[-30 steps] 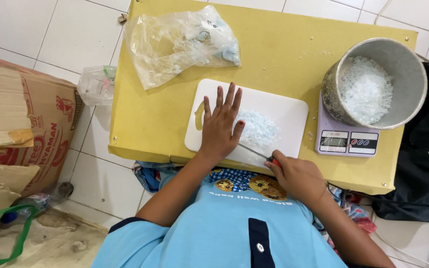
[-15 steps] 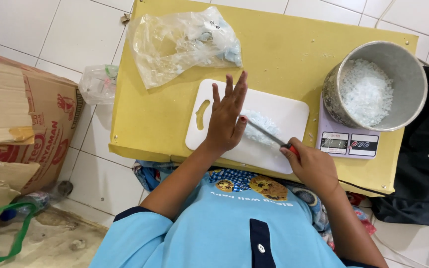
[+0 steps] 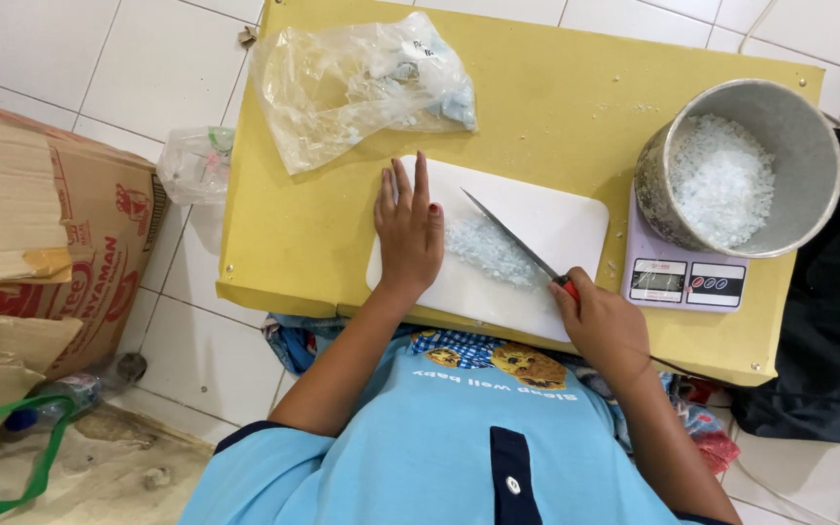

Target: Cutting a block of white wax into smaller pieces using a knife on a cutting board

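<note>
A white cutting board lies on a small yellow table. A pile of pale, translucent chopped bits sits on the board. My left hand rests flat on the board's left part, fingers together and pointing away, just left of the pile. My right hand grips a knife by its red handle at the board's near right corner. Its blade slants up-left over the pile.
A metal pot holding white chopped pieces stands on a digital kitchen scale at the table's right. A crumpled clear plastic bag lies at the table's far left. Cardboard boxes and a plastic bottle sit on the tiled floor at left.
My left hand has lowered flat onto the board, left of the pile. My right hand has swung the knife from low across the board to slanting up-left over the pile.
</note>
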